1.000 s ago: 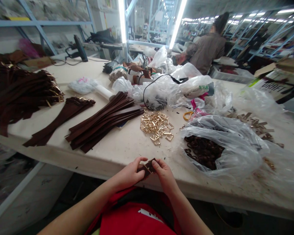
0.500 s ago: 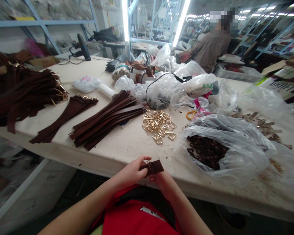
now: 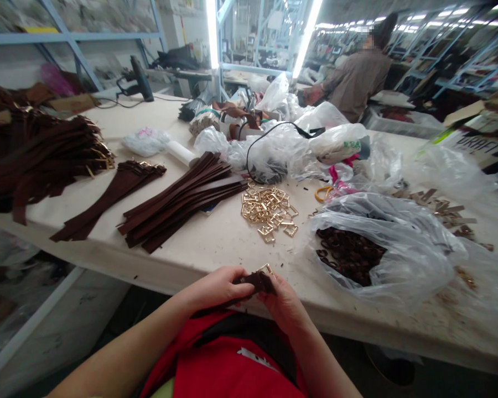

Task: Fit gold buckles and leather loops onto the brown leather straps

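Note:
Between my hands, over the table's front edge, is a dark brown leather strap [image 3: 260,282] with a gold buckle [image 3: 267,268] at its far side. My left hand [image 3: 231,284] is closed on the strap, thumb along the top. My right hand [image 3: 281,299] pinches the strap's end near the buckle; its lower fingers are partly hidden. Beyond them lies a pile of gold buckles [image 3: 269,210]. To its left is a stack of brown straps [image 3: 182,202]. A clear plastic bag [image 3: 419,249] on the right holds small dark brown loops [image 3: 351,255].
Straps with buckles lie in a small bundle [image 3: 116,199] and a large heap [image 3: 41,155] at left. Plastic bags [image 3: 286,146] crowd the table's back, near yellow-handled scissors [image 3: 322,193]. A heat gun [image 3: 140,80] stands far left. Another person [image 3: 357,83] works behind the table.
The strap's flat end, which stuck up between my hands, is now folded down, and a gold buckle shows beside it. My right hand has come up to grip that end.

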A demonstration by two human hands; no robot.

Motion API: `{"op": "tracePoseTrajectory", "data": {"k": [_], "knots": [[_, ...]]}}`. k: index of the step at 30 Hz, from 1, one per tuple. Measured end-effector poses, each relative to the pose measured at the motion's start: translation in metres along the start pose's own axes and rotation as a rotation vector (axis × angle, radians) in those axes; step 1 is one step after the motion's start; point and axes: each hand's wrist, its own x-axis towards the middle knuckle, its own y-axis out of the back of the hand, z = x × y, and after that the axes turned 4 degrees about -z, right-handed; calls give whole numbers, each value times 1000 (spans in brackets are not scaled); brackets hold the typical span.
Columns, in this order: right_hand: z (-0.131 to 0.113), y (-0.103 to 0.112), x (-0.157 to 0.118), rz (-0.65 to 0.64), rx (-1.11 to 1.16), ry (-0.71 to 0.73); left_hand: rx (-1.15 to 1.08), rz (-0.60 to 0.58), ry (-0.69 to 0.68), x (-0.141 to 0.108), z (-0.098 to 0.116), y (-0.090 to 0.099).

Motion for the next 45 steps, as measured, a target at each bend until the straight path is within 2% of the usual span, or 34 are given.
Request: {"op": "tracePoseTrajectory", "data": {"k": [4, 9, 10, 12, 15, 17, 19, 21, 23, 25, 30, 38, 45], "knots": [[-1, 5, 8, 141, -374, 174, -159, -45, 33, -2, 4, 2], [1, 7, 7, 266, -770, 396, -473, -67, 85, 1, -5, -10], [2, 6, 6, 265, -771, 403, -494, -60, 90, 2, -7, -12], [3, 5, 3, 220, -626, 351, -529, -58, 95, 4, -9, -14], [6, 3, 2, 74, -260, 161, -612, -95, 71, 4, -7, -14], [8, 3, 2, 10, -148, 58, -644, -118, 39, 4, -3, -14], [9, 3, 3, 1, -216, 57, -653, -134, 11, 3, -1, -14], [9, 2, 3, 7, -396, 145, -653, -138, 1, 3, -1, -15], [6, 1, 3, -1, -546, 216, -645, -124, 17, 2, -3, -16], [2, 0, 3, 13, -602, 223, -671, -105, 63, 2, -5, -17], [-6, -1, 0, 104, -615, 226, -816, -55, 149, 3, -8, -15], [1, -2, 0, 81, -580, 204, -793, -95, 172, 8, -5, -19], [8, 0, 0, 115, -527, 177, -727, -55, 189, 10, -12, -18]]}}
